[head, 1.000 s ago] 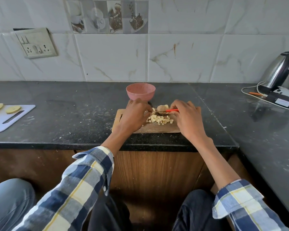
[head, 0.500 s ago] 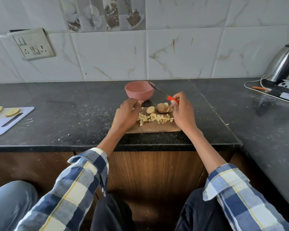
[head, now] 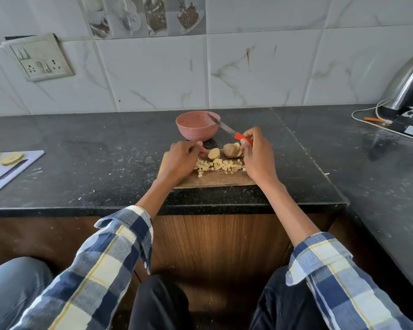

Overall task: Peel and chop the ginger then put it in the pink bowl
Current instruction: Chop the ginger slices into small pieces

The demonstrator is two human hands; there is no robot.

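A wooden cutting board (head: 215,178) lies on the black counter near its front edge. A pile of small chopped ginger cubes (head: 221,166) sits in the board's middle. Behind it lie a cut ginger piece (head: 214,153) and a larger ginger chunk (head: 231,150). My left hand (head: 180,160) rests on the board's left part, its fingertips touching the cut piece. My right hand (head: 258,156) grips a red-handled knife (head: 229,129), whose blade points up and left over the rim of the pink bowl (head: 197,126). The bowl stands just behind the board.
A white cutting board (head: 7,170) with pale slices lies at the far left. A steel kettle (head: 408,84) with cables stands at the back right. A wall socket (head: 42,58) is on the tiled wall. The counter turns a corner on the right.
My right hand has lifted the knife off the ginger, so the blade now points toward the bowl. My left hand has slid left to the separated ginger piece.
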